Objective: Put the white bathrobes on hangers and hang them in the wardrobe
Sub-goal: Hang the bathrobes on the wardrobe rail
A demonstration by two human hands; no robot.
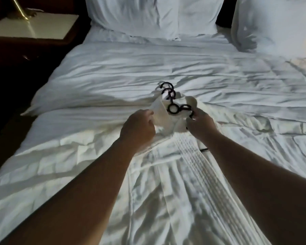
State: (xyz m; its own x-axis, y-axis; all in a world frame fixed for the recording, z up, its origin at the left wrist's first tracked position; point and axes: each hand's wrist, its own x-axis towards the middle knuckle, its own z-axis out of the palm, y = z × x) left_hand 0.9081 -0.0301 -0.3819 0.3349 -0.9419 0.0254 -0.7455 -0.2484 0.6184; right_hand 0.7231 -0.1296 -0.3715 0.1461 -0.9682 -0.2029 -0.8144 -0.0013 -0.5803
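Note:
A white bathrobe (182,167) lies spread lengthwise on the bed, its collar end bunched up at the middle. Several black hanger hooks (170,98) stick out of the collar folds, with ring-shaped black parts beside them. My left hand (138,128) grips the left side of the collar fabric. My right hand (200,124) holds the right side of the collar, its fingers curled by a black hanger piece. The hanger bodies are hidden inside the cloth; a short dark bar (204,149) shows beside my right wrist.
The bed (148,68) is covered with a rumpled white duvet, and white pillows (154,15) stand at its head. A dark nightstand (34,29) with a pale top and a brass lamp base stands at the far left. The floor on the left is dark.

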